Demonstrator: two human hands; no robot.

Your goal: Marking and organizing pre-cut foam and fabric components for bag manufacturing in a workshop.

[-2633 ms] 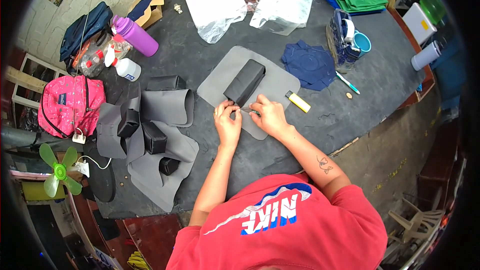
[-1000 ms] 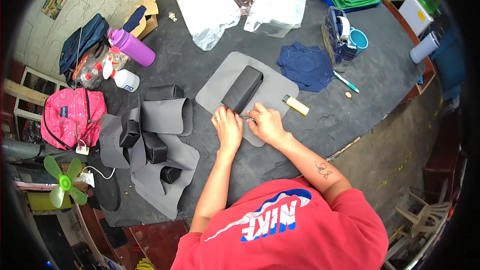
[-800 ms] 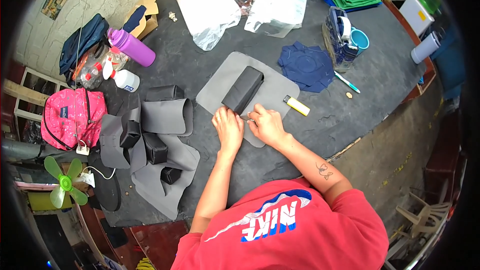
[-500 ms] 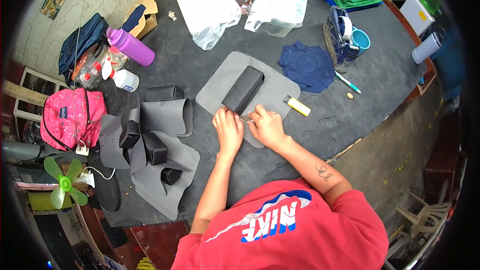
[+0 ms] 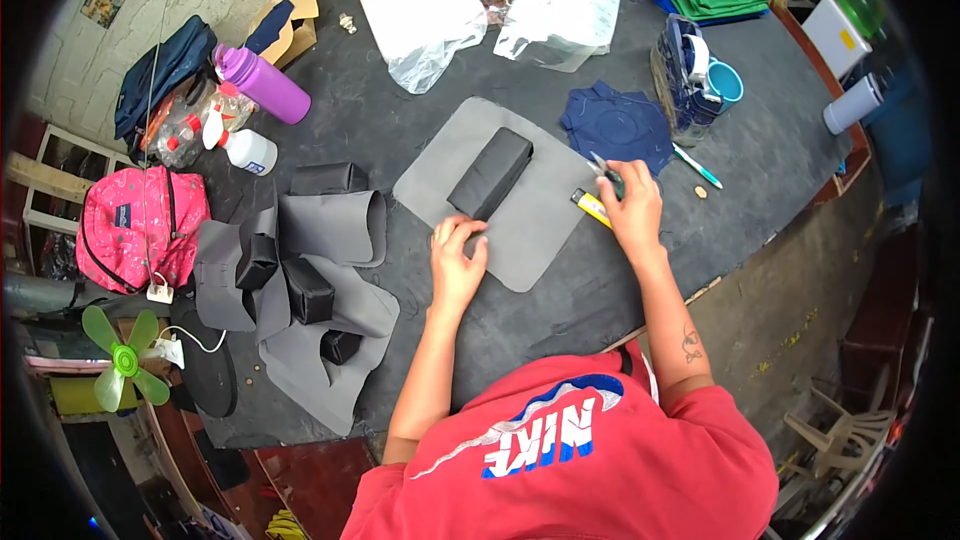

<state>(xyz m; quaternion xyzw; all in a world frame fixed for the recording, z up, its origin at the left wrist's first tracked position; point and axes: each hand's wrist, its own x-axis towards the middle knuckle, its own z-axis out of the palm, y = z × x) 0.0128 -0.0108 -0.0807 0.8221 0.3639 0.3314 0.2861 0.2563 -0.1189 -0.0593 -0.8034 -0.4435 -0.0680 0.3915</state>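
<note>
A grey sheet [image 5: 535, 240] with rounded corners lies on the dark table, and a black fabric-covered block [image 5: 490, 175] rests on it. At the block's near end is my left hand [image 5: 458, 265], its fingers loosely bent and thumb apart, with nothing visible in it. The fingertips lie on or just beside the sheet; actual contact with the block cannot be made out. My right hand [image 5: 637, 212] grips small thread snips [image 5: 612, 176] with dark handles, metal blades pointing away to the upper left. Partly covered by that hand is a yellow lighter-like stick [image 5: 590, 204] with a dark end.
Grey pieces with black blocks [image 5: 310, 290] are piled on the left. Beyond stand a purple bottle [image 5: 270, 85] and white spray bottle [image 5: 248, 150]. Dark blue cloth [image 5: 615, 125], a pen [image 5: 698, 168] and a clear container [image 5: 682, 80] lie right. Plastic bags [image 5: 420, 15] are at the back.
My right hand has left the block's near end and moved right, past the lighter-like stick, with the snips now showing in it. My left hand stays near the block, its fingers looser.
</note>
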